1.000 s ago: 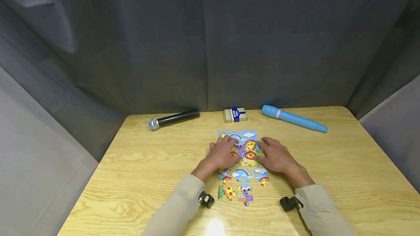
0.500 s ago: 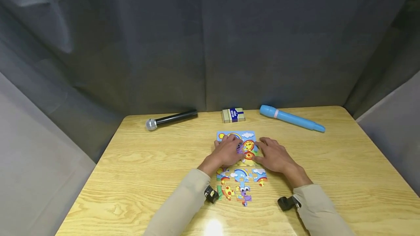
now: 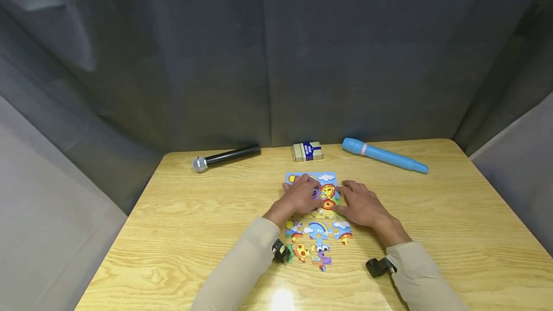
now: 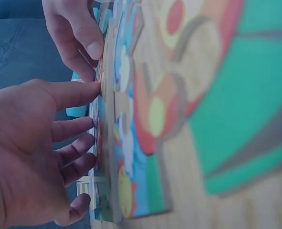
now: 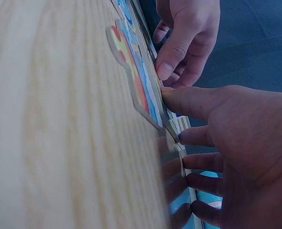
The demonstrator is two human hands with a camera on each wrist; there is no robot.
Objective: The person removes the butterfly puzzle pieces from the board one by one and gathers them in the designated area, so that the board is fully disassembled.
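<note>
Since the frame a second ago, the left hand (image 3: 299,197) has slid right across the butterfly puzzle board (image 3: 327,192), hiding more of the butterfly's face; its wrist camera (image 3: 281,252) now overlaps the green edge of the wing piece (image 3: 300,252). The right hand (image 3: 363,205) has barely shifted.

The board lies flat on the table (image 3: 194,234), between the hands. The left hand's fingers reach over it, extended and a little apart, gripping nothing that shows; the spread probably keeps the board from skidding. The right hand, its fingers straight and separated, has its thumb at the board's near edge and the others along the right side, seemingly as a brace.

Just below the board, the sun piece (image 3: 294,227), rainbow piece (image 3: 318,230) and cloud piece (image 3: 342,229) form a row, with the wing piece and face piece (image 3: 322,252) under them. All lie picture side up in the order of the printed scene, presumably for easy comparison. A black microphone (image 3: 226,157) lies well apart, towards the back.
</note>
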